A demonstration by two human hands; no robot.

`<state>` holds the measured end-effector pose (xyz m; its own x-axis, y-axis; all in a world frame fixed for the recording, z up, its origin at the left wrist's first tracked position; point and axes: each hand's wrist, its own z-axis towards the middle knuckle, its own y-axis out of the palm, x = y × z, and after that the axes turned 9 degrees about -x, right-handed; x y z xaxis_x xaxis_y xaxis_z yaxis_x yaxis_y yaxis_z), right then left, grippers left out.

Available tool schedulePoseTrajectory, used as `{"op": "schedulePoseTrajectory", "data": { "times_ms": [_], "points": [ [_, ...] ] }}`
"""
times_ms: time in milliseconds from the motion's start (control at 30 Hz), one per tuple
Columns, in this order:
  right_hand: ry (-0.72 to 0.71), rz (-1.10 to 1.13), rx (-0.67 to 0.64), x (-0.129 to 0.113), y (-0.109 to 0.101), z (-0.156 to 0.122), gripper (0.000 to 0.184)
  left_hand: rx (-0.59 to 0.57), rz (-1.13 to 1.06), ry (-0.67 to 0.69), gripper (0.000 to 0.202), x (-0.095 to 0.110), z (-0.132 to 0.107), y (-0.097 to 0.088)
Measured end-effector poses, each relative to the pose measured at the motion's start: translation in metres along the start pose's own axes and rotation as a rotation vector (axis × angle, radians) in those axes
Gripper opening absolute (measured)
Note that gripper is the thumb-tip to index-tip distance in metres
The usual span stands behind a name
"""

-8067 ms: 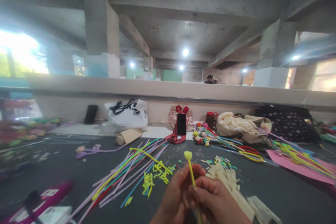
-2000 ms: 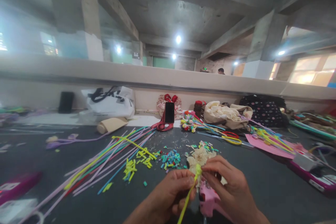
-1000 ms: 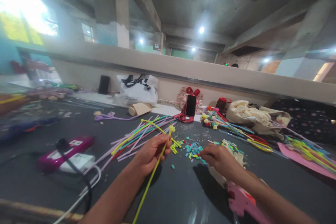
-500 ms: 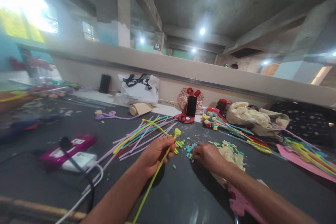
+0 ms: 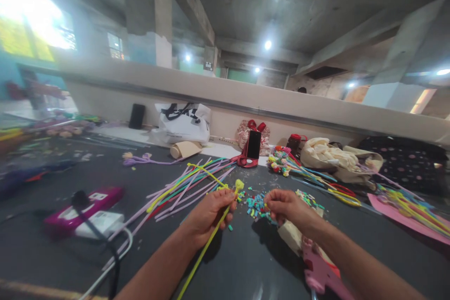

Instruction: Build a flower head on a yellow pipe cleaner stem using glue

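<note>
My left hand (image 5: 213, 213) is closed around a long yellow fuzzy stem (image 5: 204, 248), pinched near its top. A knobbly yellow bud (image 5: 239, 184) tips the stem, just above my thumb and fingertips. To the right, my right hand (image 5: 291, 208) has its thumb and fingers pressed together over a scatter of small blue, green and yellow cut pieces (image 5: 256, 206). Whatever sits in that pinch is too small to make out. Below my right wrist a pink glue gun (image 5: 318, 267) lies on the dark table, partly covered by the forearm, beside a crumpled cream wrapping (image 5: 291, 234).
Lilac, yellow and teal stems (image 5: 190, 185) lie left of centre. A phone (image 5: 253, 144) leans at the back near a white bag (image 5: 184, 122). Yellow-handled scissors (image 5: 346, 198) lie right. A purple box (image 5: 105, 197) with cables is at left.
My right hand has lifted slightly away from the small pieces and shifted right, uncovering more of them. My left hand still holds the yellow stem in nearly the same place.
</note>
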<state>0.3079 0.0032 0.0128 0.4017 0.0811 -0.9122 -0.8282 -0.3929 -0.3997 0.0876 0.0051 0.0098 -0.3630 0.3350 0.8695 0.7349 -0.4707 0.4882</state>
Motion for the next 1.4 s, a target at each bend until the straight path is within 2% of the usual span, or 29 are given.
{"op": "schedulePoseTrajectory", "data": {
  "times_ms": [100,233,667,933,1067,1400],
  "points": [
    [-0.006,0.162,0.002,0.0,-0.001,-0.007,0.021,0.009,0.002,-0.018,0.017,-0.006,0.002,0.007],
    [-0.02,0.265,0.017,0.001,-0.002,-0.013,0.023,0.012,0.003,-0.038,0.017,-0.016,0.006,0.018],
    [-0.124,0.203,0.091,-0.001,0.011,-0.027,0.023,0.118,-0.084,0.009,0.011,-0.042,0.026,0.052],
    [-0.137,0.161,0.142,-0.009,0.023,-0.03,0.019,0.11,-0.066,0.035,0.015,-0.047,0.019,0.056],
    [-0.169,0.169,0.196,-0.009,0.022,-0.033,0.015,0.115,-0.056,0.007,0.015,-0.048,0.02,0.055],
    [-0.131,0.33,0.294,-0.003,0.02,-0.026,0.019,0.1,-0.001,-0.007,0.013,-0.053,0.02,0.057]
  ]
}}
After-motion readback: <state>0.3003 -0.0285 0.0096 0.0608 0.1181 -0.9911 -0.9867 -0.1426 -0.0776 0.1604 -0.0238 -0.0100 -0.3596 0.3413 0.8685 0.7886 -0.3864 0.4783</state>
